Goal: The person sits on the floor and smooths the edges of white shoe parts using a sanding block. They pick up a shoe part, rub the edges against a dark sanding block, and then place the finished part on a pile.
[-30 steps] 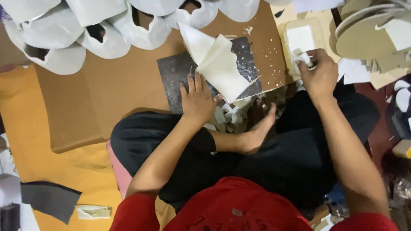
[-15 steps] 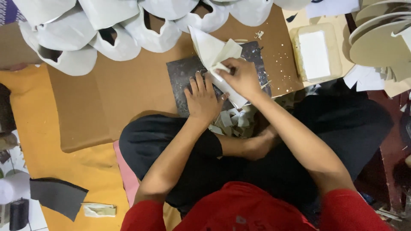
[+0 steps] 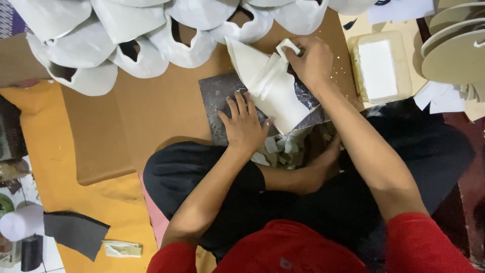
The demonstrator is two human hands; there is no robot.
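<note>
The white shoe-upper piece (image 3: 275,96) was a pale, cream-coloured cut of flexible material, pointed at its far end and broad at its near end, with a folded band lying across its middle. It lay on a dark mottled cutting slab (image 3: 218,96) between the two hands, on brown cardboard (image 3: 151,106) spread over the floor.

The left hand (image 3: 245,124) lay flat and open, fingers spread, palm down on the slab, with its fingertips at the near left edge of the white piece, pressing there rather than gripping. The right hand (image 3: 312,63) was curled at the far right edge of the piece, its fingers pinched around a small folded white strip (image 3: 286,46); whether a tool sat inside that grip could not be told.

Just near of the left hand, a heap of pale offcuts (image 3: 283,149) lay against the person's crossed legs. Beyond both hands stood a row of white shoe uppers (image 3: 151,30). To the right of the right hand sat a shallow cream tray (image 3: 380,71) with a white block in it.
</note>
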